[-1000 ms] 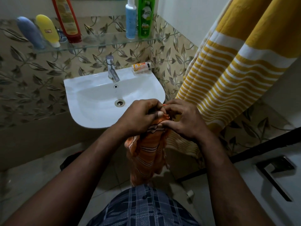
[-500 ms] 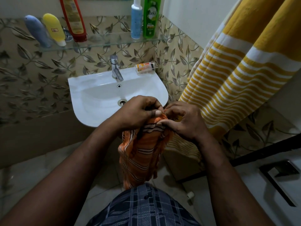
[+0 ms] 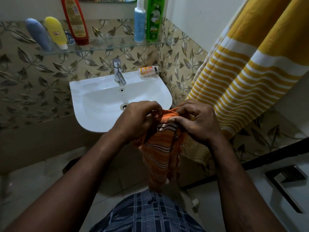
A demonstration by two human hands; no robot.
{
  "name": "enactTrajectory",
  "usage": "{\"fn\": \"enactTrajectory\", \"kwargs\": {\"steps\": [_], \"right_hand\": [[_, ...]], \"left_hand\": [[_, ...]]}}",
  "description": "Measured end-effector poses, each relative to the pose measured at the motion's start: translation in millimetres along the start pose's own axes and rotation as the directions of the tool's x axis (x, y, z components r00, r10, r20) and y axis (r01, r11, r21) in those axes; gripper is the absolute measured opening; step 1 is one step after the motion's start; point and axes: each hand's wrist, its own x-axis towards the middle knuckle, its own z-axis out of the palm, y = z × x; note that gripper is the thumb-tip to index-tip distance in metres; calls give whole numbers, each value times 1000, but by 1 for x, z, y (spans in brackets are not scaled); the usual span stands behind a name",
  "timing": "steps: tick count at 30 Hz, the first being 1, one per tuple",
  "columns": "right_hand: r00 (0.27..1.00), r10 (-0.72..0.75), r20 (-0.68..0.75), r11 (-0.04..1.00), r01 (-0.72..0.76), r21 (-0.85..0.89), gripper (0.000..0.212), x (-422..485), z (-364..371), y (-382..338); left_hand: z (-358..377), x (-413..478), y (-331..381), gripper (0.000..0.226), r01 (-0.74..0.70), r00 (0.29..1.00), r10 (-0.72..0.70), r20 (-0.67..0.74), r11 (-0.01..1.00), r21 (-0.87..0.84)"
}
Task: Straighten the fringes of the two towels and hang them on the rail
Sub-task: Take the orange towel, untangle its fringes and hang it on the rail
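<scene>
An orange towel (image 3: 163, 153) with dark and white stripes hangs bunched from both my hands in front of the sink. My left hand (image 3: 135, 122) grips its top edge from the left, fingers curled. My right hand (image 3: 196, 121) pinches the same edge from the right, thumb on the cloth. Thin fringe threads trail down the towel's right side. A yellow towel (image 3: 247, 69) with white stripes hangs at the right, from above the frame; the rail is out of view.
A white sink (image 3: 93, 101) with a chrome tap (image 3: 119, 72) is fixed to the leaf-patterned wall. Above it a glass shelf (image 3: 103, 45) carries several bottles. A soap dish (image 3: 148, 72) sits on the sink's back right corner. A door handle (image 3: 284, 183) shows at the lower right.
My hands have drawn slightly apart, showing more of the orange towel's top edge between them. The towel hangs a little lower and more to the right.
</scene>
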Motion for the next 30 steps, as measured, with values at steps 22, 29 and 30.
{"fn": "enactTrajectory", "kwargs": {"steps": [22, 29, 30], "right_hand": [[991, 24, -135, 999, -27, -18, 14, -5, -18, 7], [978, 133, -159, 984, -149, -95, 22, -14, -11, 26], [977, 142, -159, 981, -160, -109, 24, -16, -8, 29]], "left_hand": [[21, 3, 7, 33, 45, 994, -58, 91, 989, 141], [11, 5, 3, 30, 144, 990, -141, -33, 980, 138], [10, 5, 3, 30, 131, 991, -129, -27, 978, 160]]}}
